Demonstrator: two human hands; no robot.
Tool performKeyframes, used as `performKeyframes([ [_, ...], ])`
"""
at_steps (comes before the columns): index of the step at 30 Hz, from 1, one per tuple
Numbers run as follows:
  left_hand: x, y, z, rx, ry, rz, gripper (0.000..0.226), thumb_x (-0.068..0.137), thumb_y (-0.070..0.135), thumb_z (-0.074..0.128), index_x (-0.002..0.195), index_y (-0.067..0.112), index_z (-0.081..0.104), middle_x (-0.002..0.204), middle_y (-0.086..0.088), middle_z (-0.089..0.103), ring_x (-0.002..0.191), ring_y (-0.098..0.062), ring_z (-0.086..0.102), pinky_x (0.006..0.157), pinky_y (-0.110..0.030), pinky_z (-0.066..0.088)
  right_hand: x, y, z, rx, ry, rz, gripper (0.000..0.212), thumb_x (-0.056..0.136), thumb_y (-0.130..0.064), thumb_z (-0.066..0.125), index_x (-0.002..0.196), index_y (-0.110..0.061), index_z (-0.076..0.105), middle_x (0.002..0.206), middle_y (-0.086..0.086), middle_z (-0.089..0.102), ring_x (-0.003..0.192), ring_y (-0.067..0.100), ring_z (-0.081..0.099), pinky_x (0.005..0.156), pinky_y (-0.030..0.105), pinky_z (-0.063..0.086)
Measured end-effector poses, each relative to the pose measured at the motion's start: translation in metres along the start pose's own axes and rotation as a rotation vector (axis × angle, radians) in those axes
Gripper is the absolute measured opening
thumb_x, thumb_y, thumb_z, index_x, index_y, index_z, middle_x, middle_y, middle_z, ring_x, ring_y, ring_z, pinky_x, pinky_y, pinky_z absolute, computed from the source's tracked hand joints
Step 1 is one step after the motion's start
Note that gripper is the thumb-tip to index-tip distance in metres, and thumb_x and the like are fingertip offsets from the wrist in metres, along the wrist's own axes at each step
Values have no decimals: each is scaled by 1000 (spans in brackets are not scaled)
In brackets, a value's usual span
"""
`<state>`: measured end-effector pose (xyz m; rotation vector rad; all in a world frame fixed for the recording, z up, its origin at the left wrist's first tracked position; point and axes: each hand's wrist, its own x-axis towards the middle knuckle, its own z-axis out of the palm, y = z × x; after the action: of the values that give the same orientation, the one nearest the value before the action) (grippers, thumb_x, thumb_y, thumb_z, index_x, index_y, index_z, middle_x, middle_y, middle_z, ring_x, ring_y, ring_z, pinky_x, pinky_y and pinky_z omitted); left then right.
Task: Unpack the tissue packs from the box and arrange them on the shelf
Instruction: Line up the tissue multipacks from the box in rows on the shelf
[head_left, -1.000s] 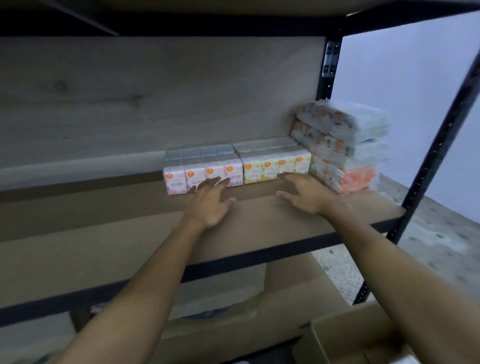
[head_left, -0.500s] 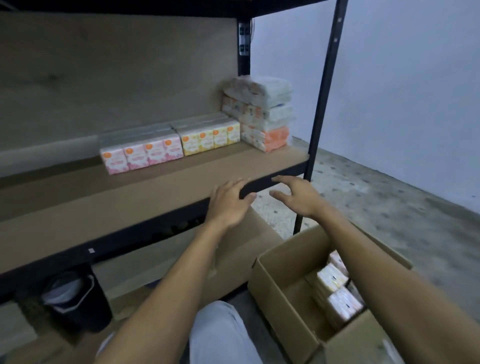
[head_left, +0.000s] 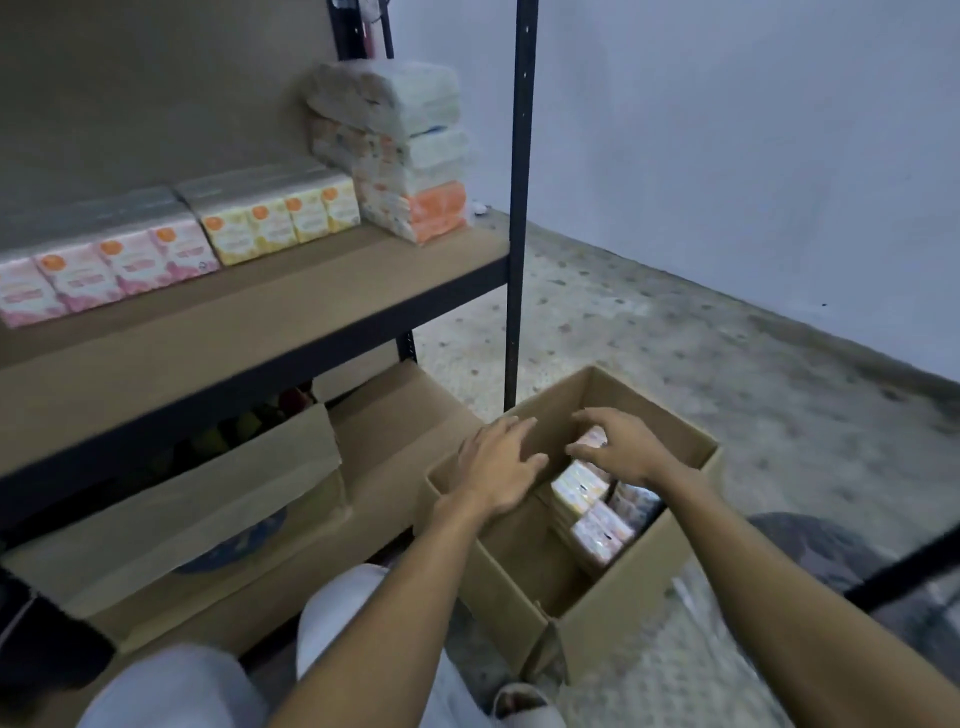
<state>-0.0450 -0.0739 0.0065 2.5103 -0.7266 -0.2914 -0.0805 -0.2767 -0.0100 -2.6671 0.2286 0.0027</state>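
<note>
Two hands hung over the box (head_left: 618, 629), left hand (head_left: 498, 465) slack and empty, right hand (head_left: 621, 452) curled over the tissue packs (head_left: 579, 482) inside, grip unclear; slick wrap could have slipped from a shallow pinch.

Background: speckled concrete floor (head_left: 675, 338) meeting a plain pale wall (head_left: 727, 156). Low left sits a big cardboard carton (head_left: 171, 519) with a round blue print (head_left: 234, 548) on its front, and a second flat cardboard piece (head_left: 395, 415) lies just behind it. Bottom edge: knees in light trousers (head_left: 332, 618), a pale shoe toe (head_left: 524, 701) near them and a blurred black object (head_left: 47, 639) far left; on the right, a dark rounded blob (head_left: 800, 545), too blurred to ID, with a black diagonal bar (head_left: 909, 566) across it.
</note>
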Motion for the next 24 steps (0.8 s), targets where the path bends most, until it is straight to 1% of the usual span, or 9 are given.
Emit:
performKeyframes([
  [2, 8, -1, 22, 0, -68, -36, 60, 95, 44, 49, 150, 30, 29, 158, 3, 27, 145, -19, 25, 117, -41, 21, 2, 18, 12, 20, -36, 37, 60, 79, -51, 66, 130, -21, 56, 135, -1, 56, 125, 18, 50, 104, 37, 40],
  [5, 22, -2, 51, -7, -137, -81, 62, 94, 44, 49, 150, 30, 27, 158, 2, 25, 145, -18, 24, 116, -42, 24, 10, 46, 26, 49, -76, 69, 67, 70, -60, 60, 127, -24, 56, 134, -2, 56, 126, 19, 49, 103, 40, 41],
  [8, 39, -4, 74, -38, -174, -146, 62, 94, 43, 50, 150, 30, 26, 158, 3, 25, 143, -20, 27, 114, -44, 28, 22, 71, 37, 46, -88, 84, 59, 78, -46, 69, 130, -22, 55, 139, 1, 52, 129, 20, 45, 105, 38, 37],
  [9, 46, -4, 81, -51, -183, -166, 63, 94, 43, 50, 150, 31, 26, 157, 3, 26, 143, -20, 28, 113, -44, 30, 28, 80, 42, 43, -87, 96, 60, 79, -42, 70, 132, -20, 53, 141, 2, 50, 131, 21, 43, 107, 37, 36],
  [14, 84, -4, 114, -135, -223, -243, 66, 92, 43, 53, 150, 31, 25, 155, 1, 28, 140, -23, 33, 110, -44, 33, 59, 119, 62, 26, -124, 145, 67, 78, -49, 67, 137, -24, 48, 150, 7, 39, 138, 24, 34, 110, 47, 33],
  [19, 119, -11, 145, -176, -279, -304, 68, 91, 43, 55, 151, 32, 23, 155, -3, 26, 139, -27, 33, 112, -45, 32, 93, 146, 75, 1, -140, 150, 71, 79, -49, 67, 142, -27, 41, 155, 7, 29, 141, 25, 29, 111, 49, 31],
  [21, 131, -13, 159, -199, -303, -333, 69, 91, 43, 56, 151, 31, 23, 155, -7, 26, 139, -29, 33, 112, -42, 30, 106, 155, 81, -18, -152, 137, 71, 80, -49, 67, 142, -27, 40, 155, 8, 28, 141, 27, 29, 110, 49, 32],
  [24, 146, -15, 180, -263, -316, -373, 71, 90, 43, 58, 151, 29, 24, 152, -10, 30, 136, -29, 37, 109, -36, 29, 123, 169, 91, -24, -172, 124, 71, 80, -46, 68, 142, -26, 40, 156, 8, 27, 142, 27, 27, 110, 50, 32],
])
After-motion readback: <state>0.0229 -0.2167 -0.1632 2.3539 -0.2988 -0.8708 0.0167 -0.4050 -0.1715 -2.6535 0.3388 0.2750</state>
